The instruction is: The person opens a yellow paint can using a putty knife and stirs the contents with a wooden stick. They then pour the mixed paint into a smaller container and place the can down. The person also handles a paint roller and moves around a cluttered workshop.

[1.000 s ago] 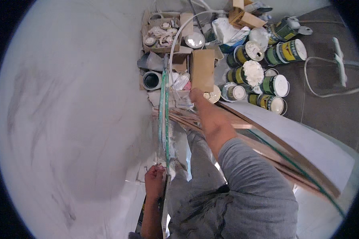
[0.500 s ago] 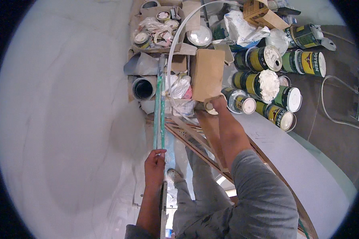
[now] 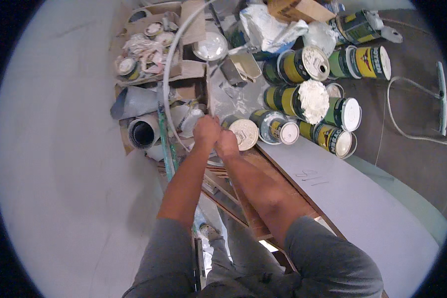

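Note:
My left hand point(image 3: 206, 131) and my right hand point(image 3: 227, 143) are close together, touching, both with curled fingers. They are at the near end of an upright cardboard flap point(image 3: 208, 92), seen almost edge-on, on a cardboard box. The fingertips are largely hidden, so the exact grip of each is unclear. Just right of my hands stands a round paint bucket with a cream lid point(image 3: 244, 134). White plastic point(image 3: 189, 122) lies inside the box, left of my hands. A long strip with green edges point(image 3: 165, 144) leans beside my left forearm, out of my grasp.
Several green and yellow paint buckets point(image 3: 290, 102) crowd the right. A carton of cans point(image 3: 181, 69) sits farther back. A white hose point(image 3: 170, 67) arches over the boxes. A grey tube point(image 3: 144, 133) lies left. Wooden frames point(image 3: 223, 193) and a white panel point(image 3: 333, 184) are near my legs.
My left hand has let go of the green-edged strip and moved forward to my right hand. The cardboard flap has swung from lying broad-side to edge-on. My right hand has shifted left.

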A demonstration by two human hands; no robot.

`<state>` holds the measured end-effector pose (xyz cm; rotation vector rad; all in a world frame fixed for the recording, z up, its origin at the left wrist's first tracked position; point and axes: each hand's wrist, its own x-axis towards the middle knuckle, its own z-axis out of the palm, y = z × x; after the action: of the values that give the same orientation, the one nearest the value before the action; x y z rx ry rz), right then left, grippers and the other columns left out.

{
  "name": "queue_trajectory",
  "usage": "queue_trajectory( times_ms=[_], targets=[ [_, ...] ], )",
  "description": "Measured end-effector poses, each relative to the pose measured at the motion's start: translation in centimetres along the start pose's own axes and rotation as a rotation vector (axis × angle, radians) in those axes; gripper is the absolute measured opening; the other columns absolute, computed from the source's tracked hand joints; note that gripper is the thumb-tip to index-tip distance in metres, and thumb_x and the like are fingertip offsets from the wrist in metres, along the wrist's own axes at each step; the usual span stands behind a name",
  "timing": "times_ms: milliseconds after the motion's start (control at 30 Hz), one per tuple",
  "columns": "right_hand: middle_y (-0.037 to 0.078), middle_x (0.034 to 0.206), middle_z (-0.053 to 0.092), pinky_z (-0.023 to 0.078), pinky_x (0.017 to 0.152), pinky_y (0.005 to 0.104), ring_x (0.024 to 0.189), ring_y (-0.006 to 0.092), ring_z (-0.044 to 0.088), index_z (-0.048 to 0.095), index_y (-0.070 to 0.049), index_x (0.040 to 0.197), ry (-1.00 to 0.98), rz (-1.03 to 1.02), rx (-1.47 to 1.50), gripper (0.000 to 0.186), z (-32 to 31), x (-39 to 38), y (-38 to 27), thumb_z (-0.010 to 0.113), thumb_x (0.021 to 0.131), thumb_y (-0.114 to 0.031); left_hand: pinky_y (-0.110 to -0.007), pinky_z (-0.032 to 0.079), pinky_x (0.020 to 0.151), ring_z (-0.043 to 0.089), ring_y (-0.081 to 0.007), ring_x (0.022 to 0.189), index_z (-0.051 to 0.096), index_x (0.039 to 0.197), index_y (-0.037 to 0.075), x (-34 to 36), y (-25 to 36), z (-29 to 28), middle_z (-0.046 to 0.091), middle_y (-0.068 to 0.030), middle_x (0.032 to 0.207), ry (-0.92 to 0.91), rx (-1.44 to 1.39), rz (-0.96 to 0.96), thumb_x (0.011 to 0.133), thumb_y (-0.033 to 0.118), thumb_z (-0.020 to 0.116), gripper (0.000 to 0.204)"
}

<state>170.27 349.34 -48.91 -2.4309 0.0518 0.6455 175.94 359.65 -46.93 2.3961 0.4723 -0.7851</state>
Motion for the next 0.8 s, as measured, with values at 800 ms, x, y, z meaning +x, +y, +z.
queue_trajectory(
  times_ms=[800],
  targets=[
    [0.019, 0.093, 0.072, 0.055, 0.071, 0.0443, 0.084, 0.0367, 0.071, 0.068, -0.003, 0.107, -0.446, -0.199, -0.114, 0.037, -4.4, 8.6, 3.4, 0.070, 0.084, -0.032, -0.051, 0.051, 0.092, 0.065, -0.0454, 0.106, 0.069, 0.101, -0.006, 4.3, -3.6, 4.0, 0.068, -0.0328, 0.106, -0.146, 0.083, 0.107, 0.096, 0.037, 0.056, 0.045]
  ],
)
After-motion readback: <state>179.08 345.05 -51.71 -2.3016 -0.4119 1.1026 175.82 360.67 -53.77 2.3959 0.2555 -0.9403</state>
